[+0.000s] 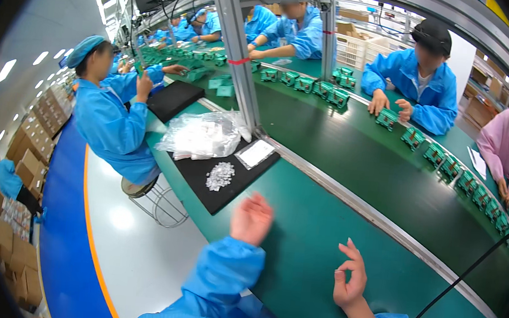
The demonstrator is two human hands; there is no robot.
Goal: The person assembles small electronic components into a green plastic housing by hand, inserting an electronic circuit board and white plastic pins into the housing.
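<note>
My left hand [251, 220] hovers over the green worktable [315, 225], just in front of a black foam mat [240, 185]. Its fingers are loosely bent and a little blurred, with nothing seen in them. On that mat lie a small heap of clear plastic pieces [220, 176], a large clear plastic bag [205, 135] of whitish contents, and a flat clear packet [255, 153] with a white label. Farther right, my right hand [350, 277] is raised above the table, fingers apart and half bent, holding nothing visible.
A dark green conveyor [352, 146] runs beyond a metal rail [370, 214], carrying a row of green assemblies [436, 154]. A metal post [233, 54] rises by the mat. A black cable [469, 268] crosses at right. Co-workers in blue sit left and opposite; a stool [143, 188] stands left.
</note>
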